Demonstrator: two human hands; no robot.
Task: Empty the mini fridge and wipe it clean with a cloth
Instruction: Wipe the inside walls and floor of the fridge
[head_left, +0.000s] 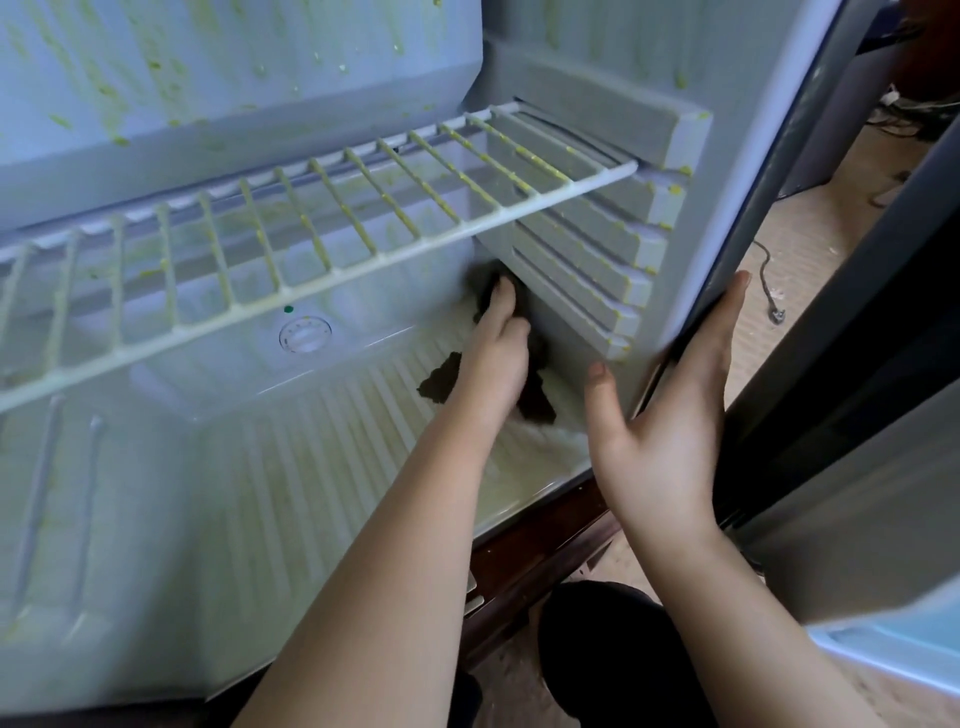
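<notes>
The mini fridge (322, 457) stands open and holds no food. Yellow-green smears cover its back wall, its ribbed floor and its white wire shelf (311, 234). My left hand (498, 353) reaches in under the shelf and grips a dark cloth (440, 378) against the lower right inner wall, near the ribbed shelf slots. Parts of the cloth hang out below and to the left of the hand. My right hand (670, 415) is flat and open on the front edge of the fridge's right side wall, with the fingers outside and the thumb at the front.
A round dial (305, 335) sits on the back step under the shelf. The open fridge door (883, 395) stands at the right. A black cord with a plug (775, 312) lies on the tan floor beyond. My dark-clothed knee (613, 654) is below the fridge's dark wooden base.
</notes>
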